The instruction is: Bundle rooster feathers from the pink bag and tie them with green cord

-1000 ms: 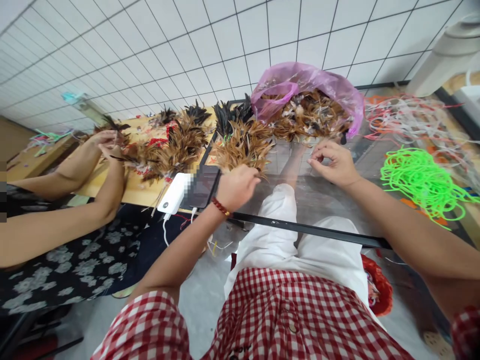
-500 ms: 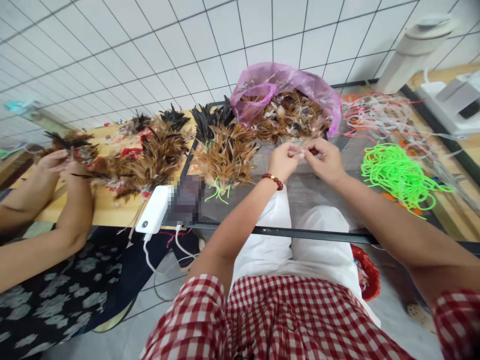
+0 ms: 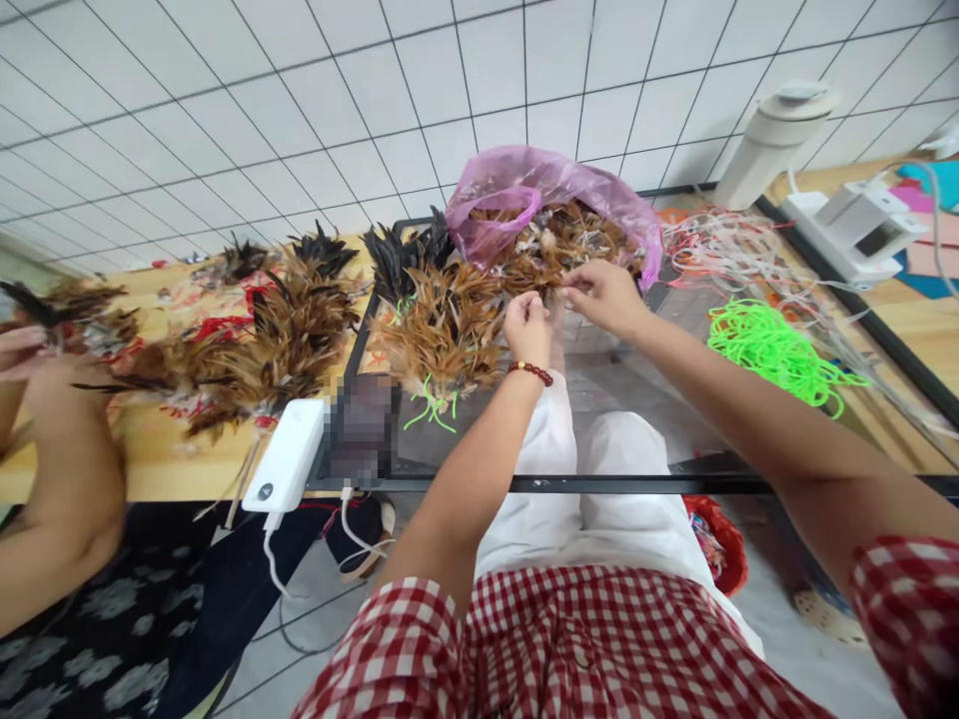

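My left hand (image 3: 527, 328), a beaded bracelet at its wrist, is closed with curled fingers over the glass tabletop. Whatever it pinches is too small to make out. Just to its right, my right hand (image 3: 608, 297) pinches with thumb and forefinger at the front edge of a heap of loose brown feathers (image 3: 576, 240). I cannot tell what lies between those fingertips. The heap spills from a pink plastic bag (image 3: 629, 205). Left of my hands lie bundled brown feathers (image 3: 450, 325) with black ones (image 3: 409, 260) behind, and green cord ends (image 3: 431, 407) stick out in front.
Bright green cord (image 3: 779, 350) and tangled clear and red strips (image 3: 738, 250) lie at right, near a white bottle (image 3: 779, 140). A power bank (image 3: 286, 454) and a blurred-out phone (image 3: 364, 429) sit at the front edge. A co-worker's hands (image 3: 45, 369) hold dark feathers at far left.
My hands were together at the fingertips and are now apart. The right one has reached the feather heap, while the left one has curled closed. The camera view has shifted.
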The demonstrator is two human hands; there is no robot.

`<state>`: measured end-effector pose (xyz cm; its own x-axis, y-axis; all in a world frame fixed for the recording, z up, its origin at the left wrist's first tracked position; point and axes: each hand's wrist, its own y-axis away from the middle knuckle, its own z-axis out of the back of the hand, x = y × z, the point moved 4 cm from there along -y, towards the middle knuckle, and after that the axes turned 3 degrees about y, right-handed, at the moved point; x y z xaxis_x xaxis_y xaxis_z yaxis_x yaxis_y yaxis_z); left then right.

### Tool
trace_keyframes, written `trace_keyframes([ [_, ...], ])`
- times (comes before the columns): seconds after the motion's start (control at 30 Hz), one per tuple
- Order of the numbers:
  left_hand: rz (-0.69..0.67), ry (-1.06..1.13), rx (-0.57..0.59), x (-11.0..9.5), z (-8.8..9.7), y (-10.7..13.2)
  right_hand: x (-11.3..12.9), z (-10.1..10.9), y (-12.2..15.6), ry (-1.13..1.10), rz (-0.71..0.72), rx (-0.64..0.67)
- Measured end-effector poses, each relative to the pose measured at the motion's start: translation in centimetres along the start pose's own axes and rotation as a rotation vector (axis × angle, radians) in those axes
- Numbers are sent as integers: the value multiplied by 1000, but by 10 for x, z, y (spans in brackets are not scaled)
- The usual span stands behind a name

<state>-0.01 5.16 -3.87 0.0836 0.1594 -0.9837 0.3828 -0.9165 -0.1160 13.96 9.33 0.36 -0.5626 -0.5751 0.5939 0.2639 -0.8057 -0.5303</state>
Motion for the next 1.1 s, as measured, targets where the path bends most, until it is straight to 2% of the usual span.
trace_keyframes([
  [0.1,239,200,-176,-6,4,6,17,-33,-35,113,89,10],
  [0.2,273,311,-223,-14,6,9,29,-66,-56,292,60,115],
  [0.3,253,388,-247,-16,6,10,33,-76,-59,459,40,255],
  [0.37,251,410,-244,-15,5,9,32,-64,-53,491,68,270],
  [0.5,246,373,-255,-6,3,5,24,-17,-18,479,71,173],
  [0.57,195,296,-268,0,4,-1,16,1,7,479,69,141],
  [0.67,98,135,-254,7,5,-9,1,15,35,481,52,59],
  [0.73,7,-4,-220,5,6,-11,-10,18,43,479,31,-1],
  [0.8,-108,-187,-119,-3,4,-7,-16,19,44,468,26,-51],
  [0.93,-320,-613,232,-20,-10,16,-13,22,44,401,83,-129],
  [1.0,-333,-743,351,-22,-15,26,-9,25,46,344,102,-160],
  [1.07,-260,-708,367,-20,-16,30,-8,28,49,266,95,-215],
  [1.1,-194,-619,349,-19,-15,30,-8,29,51,216,84,-250],
])
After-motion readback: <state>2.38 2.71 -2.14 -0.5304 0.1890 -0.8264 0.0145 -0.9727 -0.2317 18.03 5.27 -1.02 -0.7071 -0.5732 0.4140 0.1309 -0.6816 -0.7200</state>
